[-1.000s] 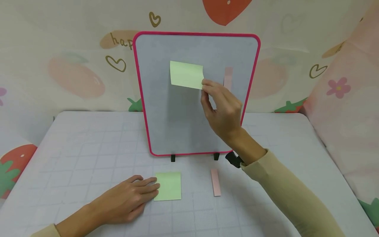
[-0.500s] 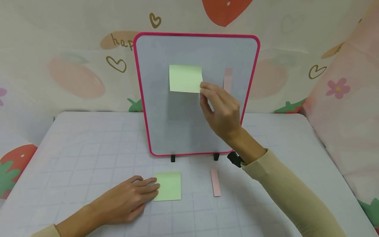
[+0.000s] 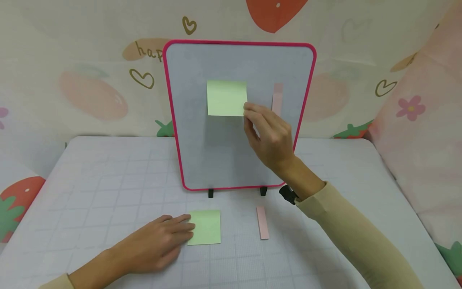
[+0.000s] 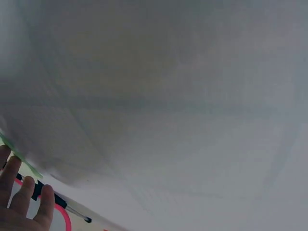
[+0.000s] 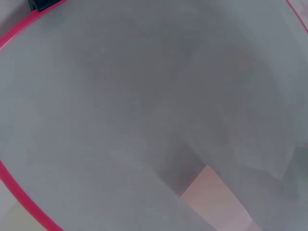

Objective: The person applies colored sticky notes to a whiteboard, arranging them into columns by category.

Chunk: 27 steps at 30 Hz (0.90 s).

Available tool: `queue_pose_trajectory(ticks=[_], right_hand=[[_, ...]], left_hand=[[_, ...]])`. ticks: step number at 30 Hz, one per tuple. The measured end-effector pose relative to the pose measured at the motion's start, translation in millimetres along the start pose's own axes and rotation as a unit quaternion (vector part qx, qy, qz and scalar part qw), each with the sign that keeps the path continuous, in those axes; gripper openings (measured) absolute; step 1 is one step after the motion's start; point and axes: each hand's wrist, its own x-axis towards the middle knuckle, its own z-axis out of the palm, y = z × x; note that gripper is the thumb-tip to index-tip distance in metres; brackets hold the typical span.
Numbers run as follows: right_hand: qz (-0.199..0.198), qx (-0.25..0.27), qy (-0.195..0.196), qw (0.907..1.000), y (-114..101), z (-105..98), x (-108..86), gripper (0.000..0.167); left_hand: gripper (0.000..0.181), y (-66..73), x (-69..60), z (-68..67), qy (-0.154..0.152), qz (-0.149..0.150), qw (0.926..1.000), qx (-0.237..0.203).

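In the head view a light green sticky note (image 3: 226,98) is at the upper middle of a pink-framed whiteboard (image 3: 223,160). My right hand (image 3: 271,134) pinches its lower right corner between thumb and fingers. Whether the note's top edge touches the board I cannot tell. A narrow pink sticky strip (image 3: 277,98) is on the board beyond that hand, and the right wrist view shows this strip (image 5: 216,199) too. On the table my left hand (image 3: 160,245) lies with its fingertips on the left edge of a green sticky note pad (image 3: 205,227).
A pink strip pad (image 3: 262,223) lies on the table (image 3: 108,176), right of the green pad. Small black feet (image 3: 211,193) support the board's lower edge. Behind it hangs a cloth (image 3: 108,24) printed with hearts and fruit.
My right hand has lowered slightly, and the green note it pinches has swung from tilted to level, closer to upright against the board. The left hand stays almost still on the pad.
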Motion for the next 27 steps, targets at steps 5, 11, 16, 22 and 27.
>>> queue_pose_trajectory(ticks=[5,11,16,22,27], right_hand=[[-0.001,-0.004,-0.013,0.9999,2,-1,-1.8,0.008],[-0.001,-0.003,-0.021,0.9998,4,-2,-2.8,0.008],[-0.001,-0.001,-0.022,0.9998,3,-3,-2.6,0.006],[0.005,-0.004,-0.023,0.9997,3,-4,-2.0,0.007],[0.002,-0.012,-0.03,0.9995,4,-3,-2.3,0.007]], left_hand=[[0.03,1.4,1.8,0.1,0.007,-0.019,0.9995,-0.024],[0.026,0.2,5.2,-0.3,0.006,-0.021,0.9996,-0.016],[0.023,-2.9,14.7,-8.0,0.031,-0.018,0.999,-0.027],[0.022,-15.8,50.5,-48.5,0.1,-0.04,0.9941,-0.017],[0.02,-34.8,88.2,-92.8,0.203,-0.029,0.9763,0.07]])
